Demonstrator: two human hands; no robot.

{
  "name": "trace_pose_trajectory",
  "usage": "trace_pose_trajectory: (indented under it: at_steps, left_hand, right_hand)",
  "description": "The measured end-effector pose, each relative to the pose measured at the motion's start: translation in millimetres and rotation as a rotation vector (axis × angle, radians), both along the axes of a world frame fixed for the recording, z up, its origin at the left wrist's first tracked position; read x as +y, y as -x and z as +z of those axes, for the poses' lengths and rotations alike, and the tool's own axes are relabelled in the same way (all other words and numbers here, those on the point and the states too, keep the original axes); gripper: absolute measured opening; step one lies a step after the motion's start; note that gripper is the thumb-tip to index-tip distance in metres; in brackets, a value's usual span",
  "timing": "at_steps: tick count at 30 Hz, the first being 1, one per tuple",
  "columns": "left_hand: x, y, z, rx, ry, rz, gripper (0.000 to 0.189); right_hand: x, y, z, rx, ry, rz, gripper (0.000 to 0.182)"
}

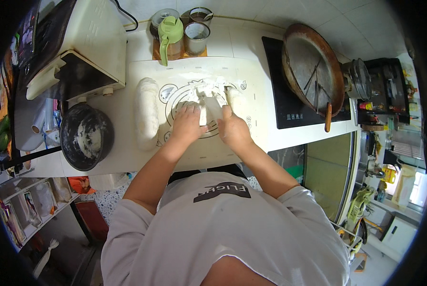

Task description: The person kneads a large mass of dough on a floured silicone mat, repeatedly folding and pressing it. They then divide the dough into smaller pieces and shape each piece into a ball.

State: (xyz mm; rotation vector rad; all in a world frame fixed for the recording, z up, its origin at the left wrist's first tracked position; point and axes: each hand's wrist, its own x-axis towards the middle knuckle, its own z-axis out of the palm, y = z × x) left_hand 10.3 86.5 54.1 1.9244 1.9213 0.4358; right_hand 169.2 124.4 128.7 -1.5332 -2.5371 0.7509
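My left hand [187, 123] lies over a short piece of white dough [203, 116], fingers at its far side and thumb at its near end. In my right hand [236, 129] is a flat pale blade [212, 106], a knife or dough scraper; which one I cannot tell. The blade stands just right of the dough piece. Loose flour [210, 85] is spread beyond both hands. A long floured dough log [147, 112] lies to the left, and another dough piece [238, 100] to the right. All rest on a printed pastry mat [188, 157].
A dark bowl [66, 139] with dough residue stands at left, below a countertop oven [95, 43]. Behind the mat are a green-lidded jug [170, 32] and glass jars [197, 35]. At right, a large wok [312, 71] sits on a black cooktop [288, 119], its wooden handle [328, 118] towards me.
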Motion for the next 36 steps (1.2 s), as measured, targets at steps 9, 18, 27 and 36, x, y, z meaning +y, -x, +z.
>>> trace_pose_trajectory:
  at_steps: [9,18,27,36]
  left_hand:
    - [-3.8,-8.8,-5.3,0.029,-0.104,0.021,0.05]
    - [-22.2,3.7,-2.5,-0.165,0.022,0.07,0.069]
    - [-74.1,35.5,-3.6,-0.457,0.174,0.356,0.057]
    - [-83.7,39.0,-28.9,-0.663,0.081,0.382,0.051]
  right_hand:
    - [27.0,23.6,-28.0,-0.203,0.105,0.094,0.026]
    - [37.5,19.1,-36.5,0.021,0.071,-0.131,0.033]
    - [5.2,9.4,9.3,0.112,-0.02,-0.049,0.032]
    - [-42.7,28.0,-1.5,0.1,-0.109,0.111,0.027]
